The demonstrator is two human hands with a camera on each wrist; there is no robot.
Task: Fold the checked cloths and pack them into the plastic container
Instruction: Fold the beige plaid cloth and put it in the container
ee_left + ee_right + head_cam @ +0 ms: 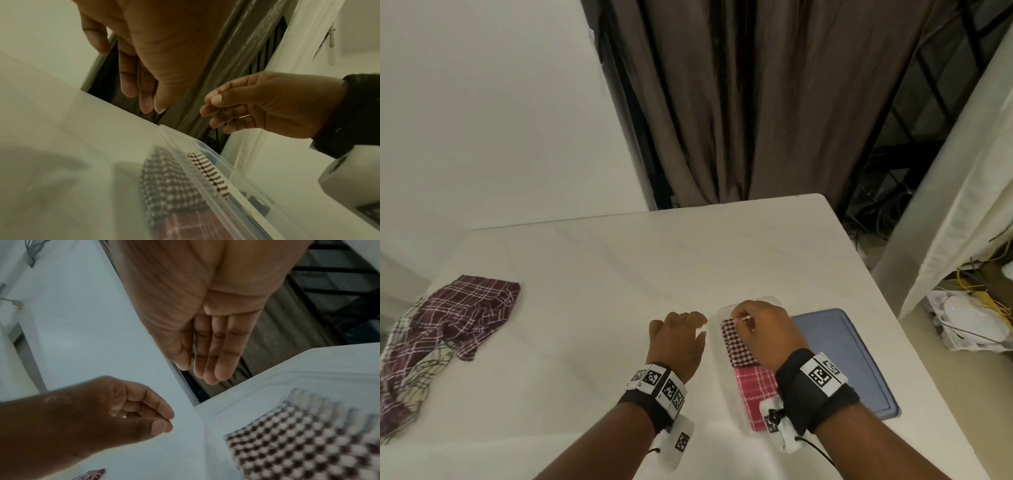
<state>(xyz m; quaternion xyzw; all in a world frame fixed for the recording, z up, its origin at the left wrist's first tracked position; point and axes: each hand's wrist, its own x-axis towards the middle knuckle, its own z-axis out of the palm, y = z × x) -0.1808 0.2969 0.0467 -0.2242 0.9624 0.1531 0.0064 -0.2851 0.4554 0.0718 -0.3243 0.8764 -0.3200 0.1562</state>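
container (207,175) wall shows only beside left hand (156,48), from its wrist.

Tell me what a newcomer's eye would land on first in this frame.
First, the two hands at the near table edge: the right hand hovers over the clear plastic container, where a folded dark houndstooth-checked cloth and a folded red checked cloth lie end to end, while the left hand hovers just beside it, holding nothing. Next, the crumpled maroon plaid cloth heaped far left, and the flat blue-grey plastic lid right of the container.
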